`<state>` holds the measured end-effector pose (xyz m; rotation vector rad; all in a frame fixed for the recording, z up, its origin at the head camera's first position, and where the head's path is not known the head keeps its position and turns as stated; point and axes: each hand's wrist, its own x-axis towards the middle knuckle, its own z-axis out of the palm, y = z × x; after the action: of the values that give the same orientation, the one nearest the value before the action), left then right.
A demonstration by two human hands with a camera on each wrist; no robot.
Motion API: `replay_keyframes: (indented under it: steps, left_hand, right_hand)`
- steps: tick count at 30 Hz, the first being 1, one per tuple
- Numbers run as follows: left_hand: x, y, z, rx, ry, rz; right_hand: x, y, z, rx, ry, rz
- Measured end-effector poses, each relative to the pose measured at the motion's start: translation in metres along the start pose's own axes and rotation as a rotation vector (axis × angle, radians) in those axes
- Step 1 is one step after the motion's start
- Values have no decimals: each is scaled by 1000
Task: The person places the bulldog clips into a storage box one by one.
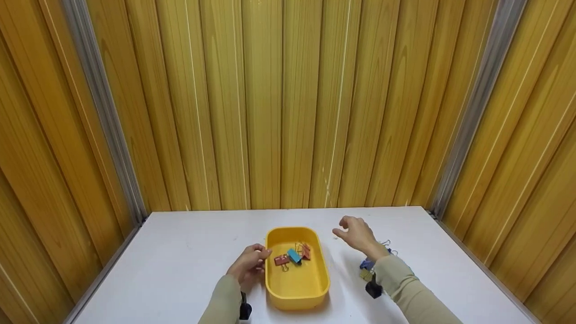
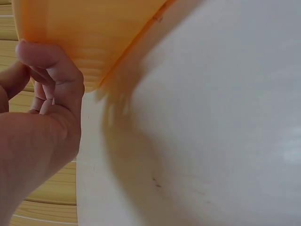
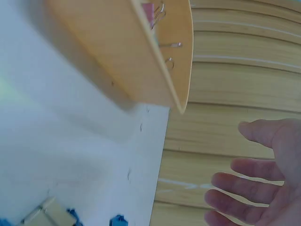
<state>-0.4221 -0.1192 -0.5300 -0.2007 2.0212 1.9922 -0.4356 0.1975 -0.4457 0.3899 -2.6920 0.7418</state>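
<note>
A yellow plastic bin (image 1: 298, 288) stands on the white table with a few binder clips inside: a red one (image 1: 281, 259), a light blue one (image 1: 294, 256) and an orange-red one (image 1: 306, 252). My left hand (image 1: 250, 261) grips the bin's left rim, and its curled fingers show against the bin wall in the left wrist view. To the right of the bin, my right hand (image 1: 357, 233) hovers above the table with nothing in it, its fingers spread in the right wrist view. Beneath the right wrist lie more binder clips, blue (image 1: 367, 264) and yellow (image 1: 366, 275), partly hidden by the forearm.
The white table (image 1: 189, 265) reaches back to a wood-patterned wall (image 1: 263, 103). Similar panels stand left and right, with grey metal posts (image 1: 105, 103) at the corners.
</note>
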Motion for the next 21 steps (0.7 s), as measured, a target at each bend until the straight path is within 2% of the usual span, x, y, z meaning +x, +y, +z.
replay_keyframes:
  steps: [6,12,14,17,21]
  left_hand:
    - [-1,-1,0,-26,-2,-3]
    - [-3,-2,1,-54,5,-22]
    - [-3,-1,1,-53,14,-26]
    - [-4,-1,1,-48,26,-25]
    - [-5,-1,1,-72,14,-22]
  right_hand:
    - [-12,20,-12,-22,-53,44]
    - [-27,34,-23,-27,-240,200]
    - [-31,38,-26,-43,-290,227]
    - [-37,46,-26,-72,-319,234]
    - [-44,55,-23,-106,-306,217]
